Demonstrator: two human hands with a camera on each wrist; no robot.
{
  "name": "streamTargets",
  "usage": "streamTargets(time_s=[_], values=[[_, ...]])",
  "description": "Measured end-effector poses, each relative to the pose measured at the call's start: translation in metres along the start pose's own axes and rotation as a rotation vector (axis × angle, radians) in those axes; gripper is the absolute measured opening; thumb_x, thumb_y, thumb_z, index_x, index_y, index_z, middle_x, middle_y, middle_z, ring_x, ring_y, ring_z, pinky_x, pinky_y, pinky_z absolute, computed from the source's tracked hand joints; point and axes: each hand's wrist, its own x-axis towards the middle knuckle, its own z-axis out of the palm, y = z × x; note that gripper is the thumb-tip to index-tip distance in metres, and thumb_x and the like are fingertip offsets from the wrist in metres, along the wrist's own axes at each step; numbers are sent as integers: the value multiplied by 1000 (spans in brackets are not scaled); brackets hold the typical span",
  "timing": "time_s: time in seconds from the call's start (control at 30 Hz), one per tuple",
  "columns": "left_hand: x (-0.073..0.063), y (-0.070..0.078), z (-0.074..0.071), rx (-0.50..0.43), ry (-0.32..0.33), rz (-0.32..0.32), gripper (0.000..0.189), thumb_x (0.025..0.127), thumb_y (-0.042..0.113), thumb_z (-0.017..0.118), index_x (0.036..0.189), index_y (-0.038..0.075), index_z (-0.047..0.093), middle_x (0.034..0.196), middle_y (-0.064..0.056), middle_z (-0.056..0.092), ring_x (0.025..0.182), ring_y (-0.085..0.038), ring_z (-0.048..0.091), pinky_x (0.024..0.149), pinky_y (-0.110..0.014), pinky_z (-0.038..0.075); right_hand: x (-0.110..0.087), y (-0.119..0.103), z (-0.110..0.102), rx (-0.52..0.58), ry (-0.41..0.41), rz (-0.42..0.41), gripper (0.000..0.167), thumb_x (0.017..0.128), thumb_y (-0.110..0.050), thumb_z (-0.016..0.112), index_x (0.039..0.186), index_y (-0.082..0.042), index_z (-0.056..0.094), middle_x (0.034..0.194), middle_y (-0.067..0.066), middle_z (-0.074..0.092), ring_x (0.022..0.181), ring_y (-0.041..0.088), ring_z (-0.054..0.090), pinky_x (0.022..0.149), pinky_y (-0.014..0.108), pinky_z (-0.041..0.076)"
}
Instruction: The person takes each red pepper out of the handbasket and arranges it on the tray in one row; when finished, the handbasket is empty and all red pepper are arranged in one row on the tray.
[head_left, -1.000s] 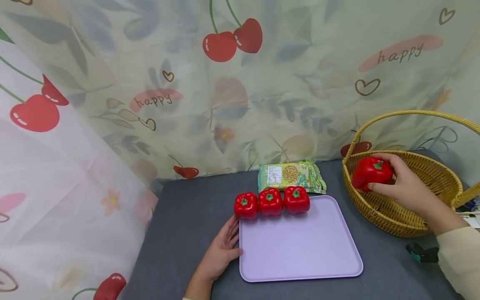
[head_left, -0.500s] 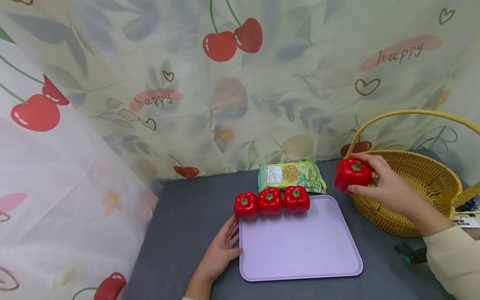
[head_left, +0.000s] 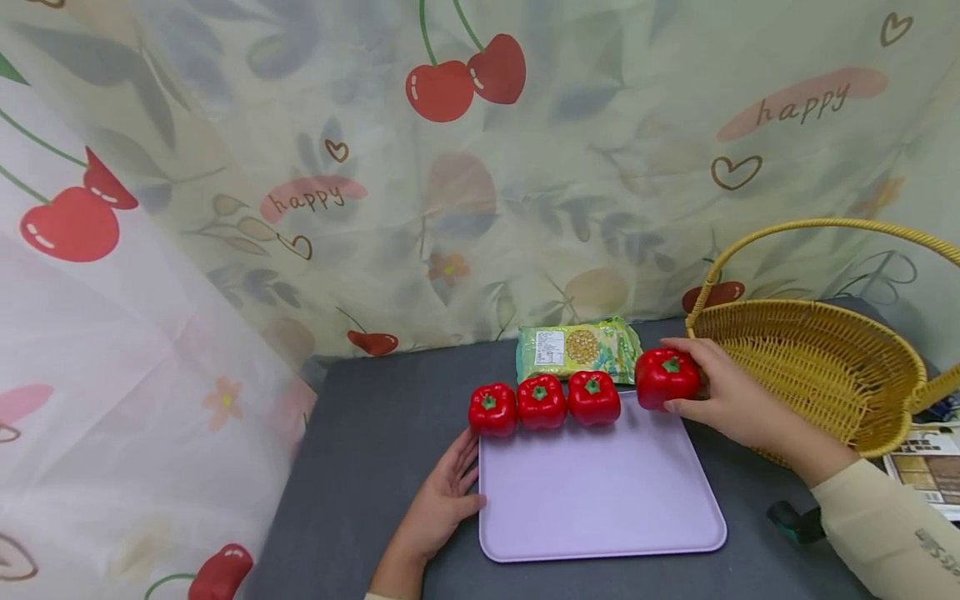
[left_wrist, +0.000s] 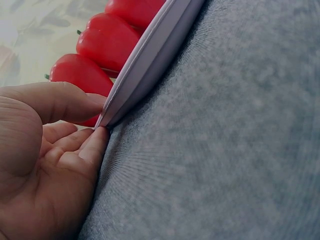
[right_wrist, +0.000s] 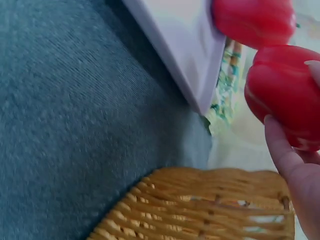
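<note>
A red bell pepper (head_left: 666,379) with a green stem is held by my right hand (head_left: 731,400), over the back right corner of a lilac tray (head_left: 600,492). In the right wrist view the held pepper (right_wrist: 287,92) is gripped between thumb and fingers. Three more red bell peppers, a left one (head_left: 492,410), a middle one (head_left: 542,402) and a right one (head_left: 593,398), sit in a row along the tray's back edge. My left hand (head_left: 442,500) rests at the tray's left edge, fingers extended, thumb tip on the rim (left_wrist: 120,95).
A wicker basket (head_left: 810,367) with a tall handle stands at the right. Behind the peppers lies a green and yellow food packet (head_left: 577,350). Grey cloth (head_left: 375,450) covers the table; a patterned curtain (head_left: 450,208) hangs behind. A dark strap (head_left: 795,523) shows by the right sleeve.
My right hand has carried the red bell pepper left, out of the basket and over the tray's back right corner. My left hand stays at the tray's edge.
</note>
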Motion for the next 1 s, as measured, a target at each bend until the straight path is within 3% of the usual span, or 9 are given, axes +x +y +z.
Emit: streamTargets(time_s=[0.2, 0.37, 0.53, 1.0], values=[[0, -1, 0, 1, -6, 9, 100, 87, -24, 62, 173, 6, 22, 178, -12, 22, 163, -29, 20, 124, -38, 28, 4, -1, 15, -86, -8, -23, 85, 90, -10, 90, 158, 4, 42, 147, 26, 47, 129, 49, 53, 95, 62, 59], [0, -2, 1, 4, -8, 12, 100, 86, -25, 62, 173, 5, 22, 178, -13, 22, 163, -29, 20, 124, -37, 28, 7, 2, 26, -143, -24, 9, 84, 89, -10, 90, 157, 5, 43, 149, 29, 48, 134, 51, 49, 102, 69, 52], [0, -2, 1, 10, -10, 16, 100, 86, -25, 62, 173, 5, 22, 178, -13, 22, 163, -29, 20, 124, -37, 28, 9, 6, 35, -166, -37, 37, 83, 90, -8, 88, 157, 6, 42, 150, 30, 47, 137, 51, 48, 108, 71, 47], [1, -1, 0, 5, -7, 5, 101, 86, -25, 62, 173, 5, 21, 178, -13, 22, 163, -30, 20, 125, -40, 28, 14, 9, 43, -158, -7, 53, 86, 90, -6, 88, 159, 4, 39, 151, 32, 45, 138, 53, 48, 109, 72, 45]])
